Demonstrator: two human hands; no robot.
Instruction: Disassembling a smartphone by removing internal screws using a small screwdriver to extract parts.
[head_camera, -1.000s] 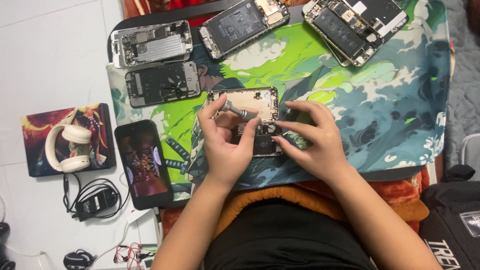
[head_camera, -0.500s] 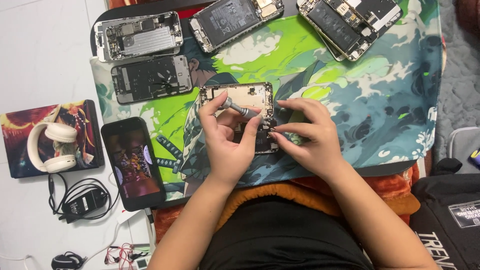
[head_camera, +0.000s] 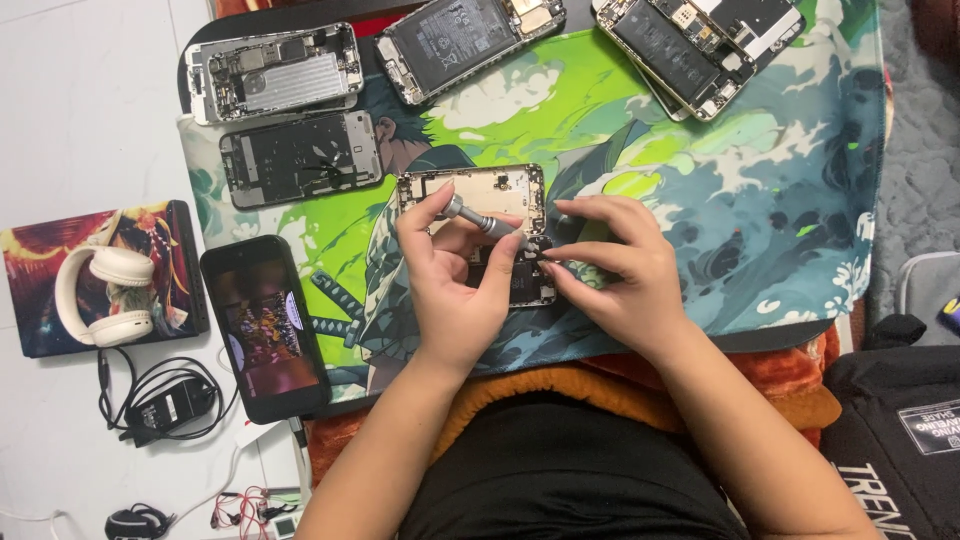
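Observation:
An opened phone body (head_camera: 490, 190) with a gold frame lies on a green and blue printed mat (head_camera: 700, 200). My left hand (head_camera: 455, 280) holds a small silver screwdriver (head_camera: 480, 220), its tip angled down into the phone's lower half. My right hand (head_camera: 620, 270) rests on the phone's right edge, with its fingertips pinched close to the screwdriver tip. Whether those fingers hold a small part is too small to tell.
Several other opened phones lie along the mat's far side: (head_camera: 275, 75), (head_camera: 300, 155), (head_camera: 465, 40), (head_camera: 700, 45). A lit phone (head_camera: 265, 325) sits left of my hands. Cream headphones (head_camera: 105, 295) rest on a printed box; a charger (head_camera: 170, 405) with cables lies below. A black bag (head_camera: 900, 430) is at right.
The view has shifted slightly. My left hand has tilted the screwdriver and my right fingers have closed nearer its tip. The phone has stayed in place.

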